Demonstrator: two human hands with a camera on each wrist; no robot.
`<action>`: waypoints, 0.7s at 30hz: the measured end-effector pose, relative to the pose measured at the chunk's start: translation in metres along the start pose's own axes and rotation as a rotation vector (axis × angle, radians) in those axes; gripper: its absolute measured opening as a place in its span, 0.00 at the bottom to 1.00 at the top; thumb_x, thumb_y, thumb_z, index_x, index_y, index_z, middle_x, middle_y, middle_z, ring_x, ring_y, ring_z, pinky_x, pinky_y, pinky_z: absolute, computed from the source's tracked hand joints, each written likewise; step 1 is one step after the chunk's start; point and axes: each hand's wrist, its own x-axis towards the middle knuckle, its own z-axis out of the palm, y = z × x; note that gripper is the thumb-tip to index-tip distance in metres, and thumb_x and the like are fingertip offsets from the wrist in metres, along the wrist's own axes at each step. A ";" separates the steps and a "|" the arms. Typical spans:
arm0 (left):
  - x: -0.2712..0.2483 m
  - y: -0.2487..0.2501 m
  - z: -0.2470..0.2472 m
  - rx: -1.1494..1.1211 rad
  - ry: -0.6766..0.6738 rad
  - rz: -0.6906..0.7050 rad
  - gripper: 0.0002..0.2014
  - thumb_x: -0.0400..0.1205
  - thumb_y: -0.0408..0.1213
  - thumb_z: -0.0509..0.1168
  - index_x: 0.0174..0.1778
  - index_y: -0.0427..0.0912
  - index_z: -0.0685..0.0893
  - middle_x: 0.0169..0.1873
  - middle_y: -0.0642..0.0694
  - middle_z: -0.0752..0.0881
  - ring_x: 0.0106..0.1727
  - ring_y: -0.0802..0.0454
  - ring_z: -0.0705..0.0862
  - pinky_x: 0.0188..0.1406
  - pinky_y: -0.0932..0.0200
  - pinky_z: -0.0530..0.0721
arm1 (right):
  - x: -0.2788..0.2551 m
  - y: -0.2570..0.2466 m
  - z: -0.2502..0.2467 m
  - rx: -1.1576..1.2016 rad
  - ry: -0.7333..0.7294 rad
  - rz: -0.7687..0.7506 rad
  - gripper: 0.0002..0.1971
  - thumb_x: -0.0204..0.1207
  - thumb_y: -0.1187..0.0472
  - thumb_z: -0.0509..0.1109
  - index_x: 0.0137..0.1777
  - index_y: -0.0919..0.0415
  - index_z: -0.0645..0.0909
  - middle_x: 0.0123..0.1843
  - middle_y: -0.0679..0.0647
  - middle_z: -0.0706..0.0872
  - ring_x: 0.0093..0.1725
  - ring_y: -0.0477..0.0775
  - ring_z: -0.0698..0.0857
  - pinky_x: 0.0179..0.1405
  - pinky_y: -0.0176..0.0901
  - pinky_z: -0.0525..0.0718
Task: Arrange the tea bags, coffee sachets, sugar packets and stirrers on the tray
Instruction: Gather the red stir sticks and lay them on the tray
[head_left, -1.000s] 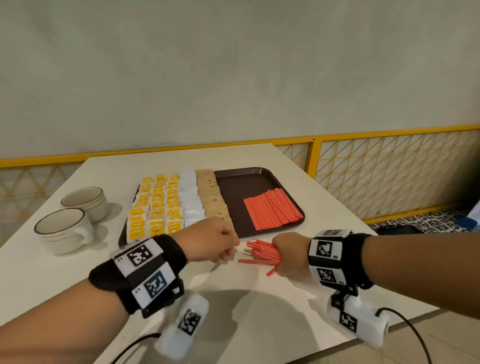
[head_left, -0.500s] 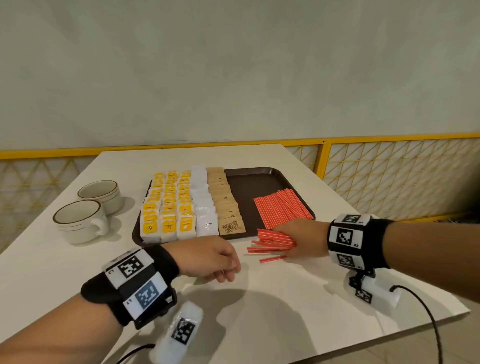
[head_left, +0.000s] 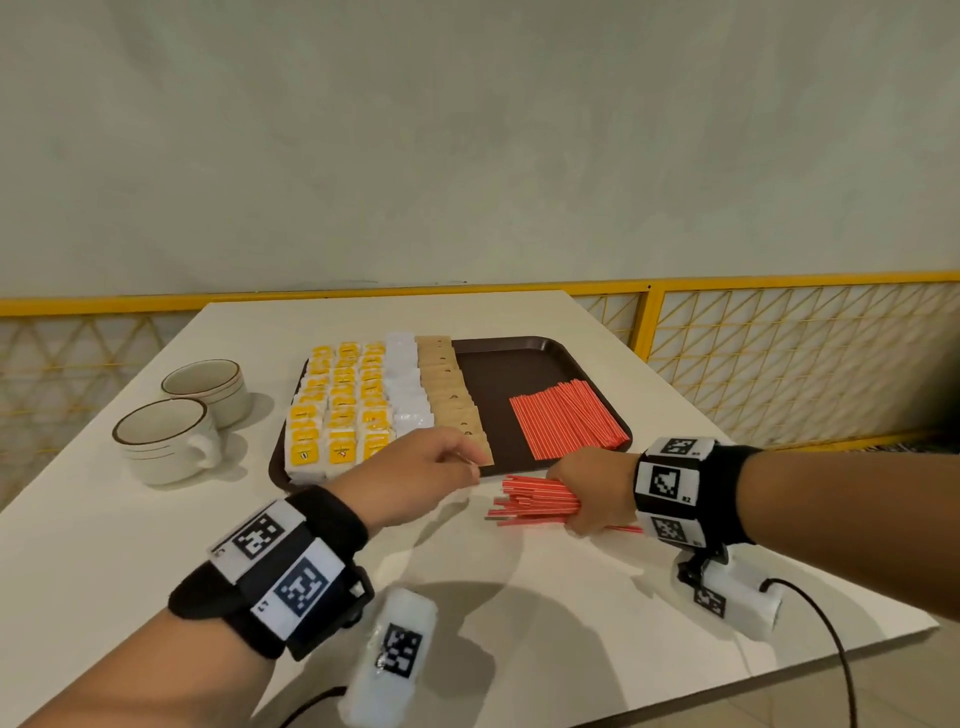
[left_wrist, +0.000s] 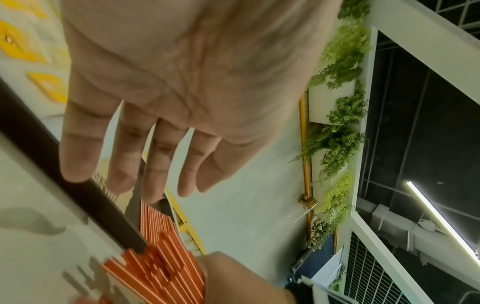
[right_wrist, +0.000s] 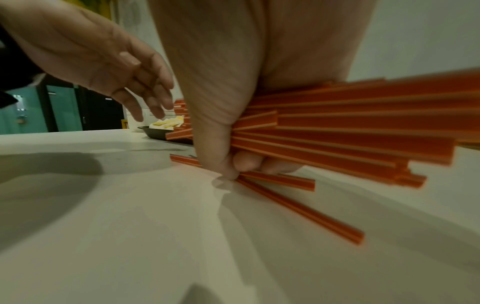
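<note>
The white table (head_left: 156, 545) carries the dark, smooth-rimmed tray (head_left: 519, 358), which I keep near so its flat floor takes neat columns: yellow, white and tan paper packets on the left, a flat sheet of thin red stirrers (head_left: 569, 422) on the right. My right hand (head_left: 592, 493) clamps a loose fan of stirrers (head_left: 535, 505) against the table just off the tray's near edge (two stragglers lie underneath), likely to square them up. My left hand (head_left: 410, 480) hovers over the near rim, fingers slack and apart, holding nothing.
</note>
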 end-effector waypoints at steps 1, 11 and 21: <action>0.001 0.001 0.004 -0.008 0.006 0.007 0.08 0.84 0.39 0.62 0.57 0.50 0.83 0.54 0.53 0.83 0.53 0.58 0.81 0.48 0.64 0.79 | 0.000 -0.002 0.001 0.006 -0.008 0.006 0.14 0.73 0.60 0.73 0.58 0.60 0.80 0.53 0.57 0.87 0.53 0.56 0.85 0.49 0.38 0.79; 0.004 -0.004 0.028 -0.075 0.028 -0.018 0.22 0.84 0.43 0.63 0.74 0.49 0.72 0.68 0.52 0.76 0.69 0.56 0.75 0.68 0.60 0.72 | 0.001 -0.009 0.000 0.010 0.042 0.017 0.11 0.75 0.57 0.71 0.54 0.61 0.81 0.42 0.53 0.81 0.40 0.51 0.79 0.37 0.37 0.74; -0.008 0.029 -0.004 -0.568 0.403 0.397 0.24 0.82 0.57 0.52 0.68 0.50 0.79 0.63 0.52 0.85 0.67 0.57 0.81 0.74 0.52 0.73 | -0.018 -0.070 -0.018 1.188 0.492 -0.209 0.09 0.78 0.58 0.72 0.44 0.63 0.77 0.30 0.56 0.83 0.26 0.50 0.81 0.35 0.41 0.86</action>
